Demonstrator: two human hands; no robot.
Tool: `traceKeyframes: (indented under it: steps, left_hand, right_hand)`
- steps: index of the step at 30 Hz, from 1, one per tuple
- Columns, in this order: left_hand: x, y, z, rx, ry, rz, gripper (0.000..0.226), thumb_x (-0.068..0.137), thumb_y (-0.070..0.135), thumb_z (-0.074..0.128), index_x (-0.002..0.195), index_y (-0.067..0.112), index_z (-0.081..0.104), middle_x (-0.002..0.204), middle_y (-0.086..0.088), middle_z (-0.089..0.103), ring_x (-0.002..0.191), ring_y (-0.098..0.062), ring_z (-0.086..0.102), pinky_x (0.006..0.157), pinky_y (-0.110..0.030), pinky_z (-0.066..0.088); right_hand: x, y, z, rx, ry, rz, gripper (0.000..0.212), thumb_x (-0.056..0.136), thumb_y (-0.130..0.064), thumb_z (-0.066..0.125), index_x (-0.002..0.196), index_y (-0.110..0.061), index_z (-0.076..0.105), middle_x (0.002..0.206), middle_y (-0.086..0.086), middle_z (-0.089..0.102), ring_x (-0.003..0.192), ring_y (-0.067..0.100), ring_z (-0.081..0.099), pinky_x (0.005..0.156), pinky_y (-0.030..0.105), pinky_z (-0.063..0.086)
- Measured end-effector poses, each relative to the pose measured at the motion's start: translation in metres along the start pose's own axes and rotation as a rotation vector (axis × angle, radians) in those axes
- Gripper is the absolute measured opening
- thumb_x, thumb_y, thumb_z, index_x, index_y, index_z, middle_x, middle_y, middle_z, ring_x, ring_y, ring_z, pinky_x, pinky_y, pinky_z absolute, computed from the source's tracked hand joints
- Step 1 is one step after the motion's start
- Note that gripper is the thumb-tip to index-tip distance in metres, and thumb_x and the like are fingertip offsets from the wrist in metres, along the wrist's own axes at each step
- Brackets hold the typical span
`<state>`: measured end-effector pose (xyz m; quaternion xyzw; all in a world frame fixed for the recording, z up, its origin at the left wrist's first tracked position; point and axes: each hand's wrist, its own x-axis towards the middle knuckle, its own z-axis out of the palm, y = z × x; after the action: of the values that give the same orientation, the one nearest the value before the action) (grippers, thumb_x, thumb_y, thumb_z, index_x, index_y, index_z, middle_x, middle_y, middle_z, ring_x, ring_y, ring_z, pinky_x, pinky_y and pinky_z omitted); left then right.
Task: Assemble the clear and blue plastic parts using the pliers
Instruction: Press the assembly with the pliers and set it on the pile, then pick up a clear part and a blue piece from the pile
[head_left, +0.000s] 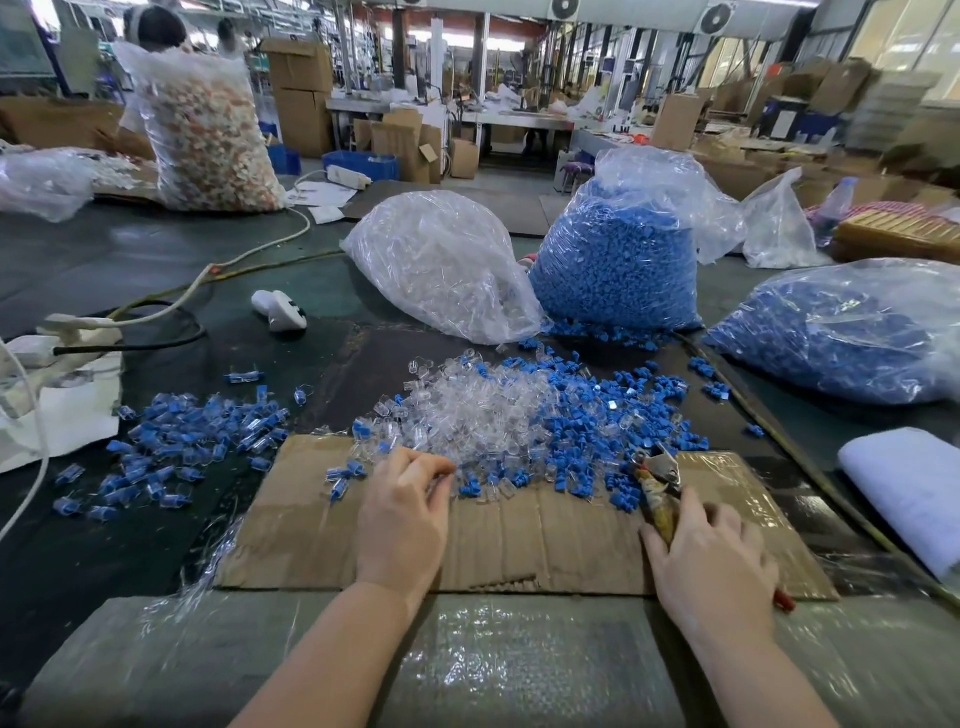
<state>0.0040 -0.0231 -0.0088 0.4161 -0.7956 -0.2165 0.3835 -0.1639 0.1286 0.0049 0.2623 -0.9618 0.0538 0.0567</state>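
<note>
Two hands are at work, and each has its own job. My right hand (711, 561) is wrapped around the handles of the pliers (658, 486), whose long axis runs away from me and slightly left, nose resting at the near right edge of the heap. Whether the nose holds anything I cannot tell. My left hand (402, 512) has its fingertips curled together at the near edge of the clear parts (467, 410), seemingly pinching one, though the piece itself is too blurred to make out.

Outward from both grips, the loose blue parts (613, 415) lie just ahead of the pliers and to the right of the clear ones, so my right hand is the nearer to blue and my left the nearer to clear. Both piles spill onto the cardboard sheet (519, 540) under my hands. Finished-looking blue-and-clear pieces (182, 431) lie well off to my left.

I judge the next move brings the left hand's piece rightward to the pliers' nose.
</note>
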Motion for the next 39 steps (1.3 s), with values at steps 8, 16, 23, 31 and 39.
traceKeyframes:
  steps: [8, 16, 23, 31, 39]
  left_hand:
    - [-0.006, 0.019, 0.023, -0.023, -0.141, 0.094, 0.021, 0.089, 0.018, 0.059, 0.109, 0.016, 0.065, 0.095, 0.01, 0.052, 0.091, -0.005, 0.048, 0.082, -0.013, 0.036]
    - [-0.011, 0.018, 0.035, 0.012, -0.215, 0.103, 0.036, 0.092, 0.024, 0.054, 0.128, 0.02, 0.053, 0.112, 0.01, 0.046, 0.1, 0.001, 0.034, 0.088, -0.007, 0.022]
    - [-0.012, 0.016, 0.035, 0.018, -0.23, 0.097, 0.042, 0.094, 0.027, 0.052, 0.135, 0.023, 0.046, 0.103, 0.016, 0.036, 0.097, 0.002, 0.032, 0.087, -0.009, 0.023]
    - [-0.011, 0.017, 0.032, -0.004, -0.233, 0.097, 0.022, 0.091, 0.023, 0.056, 0.112, 0.021, 0.06, 0.098, 0.015, 0.04, 0.095, 0.001, 0.038, 0.085, -0.009, 0.028]
    - [-0.011, 0.019, 0.025, -0.152, -0.158, 0.031, 0.023, 0.088, 0.01, 0.061, 0.11, 0.014, 0.063, 0.095, 0.012, 0.057, 0.087, -0.001, 0.053, 0.077, 0.002, 0.036]
  right_hand:
    - [-0.007, -0.027, 0.0, 0.201, 0.287, -0.336, 0.036, 0.07, -0.004, 0.076, 0.105, -0.004, 0.068, 0.101, 0.013, 0.064, 0.093, 0.032, 0.06, 0.079, 0.045, 0.05]
    - [0.001, -0.048, 0.015, 0.194, 0.126, -0.452, 0.045, 0.09, -0.005, 0.047, 0.135, -0.015, 0.047, 0.13, 0.007, 0.047, 0.113, 0.025, 0.046, 0.099, 0.032, 0.036]
    - [-0.003, -0.054, 0.018, 0.39, 0.127, -0.444, 0.023, 0.083, 0.005, 0.053, 0.099, -0.009, 0.064, 0.098, 0.006, 0.06, 0.093, 0.025, 0.055, 0.08, 0.033, 0.044]
    - [-0.004, -0.05, 0.022, 0.549, 0.106, -0.448, 0.031, 0.086, 0.005, 0.053, 0.112, -0.006, 0.065, 0.104, 0.005, 0.061, 0.099, 0.023, 0.056, 0.087, 0.032, 0.045]
    - [-0.009, -0.051, 0.024, 0.529, 0.15, -0.484, 0.043, 0.078, 0.016, 0.057, 0.116, -0.002, 0.063, 0.1, 0.009, 0.058, 0.096, 0.026, 0.055, 0.086, 0.032, 0.046]
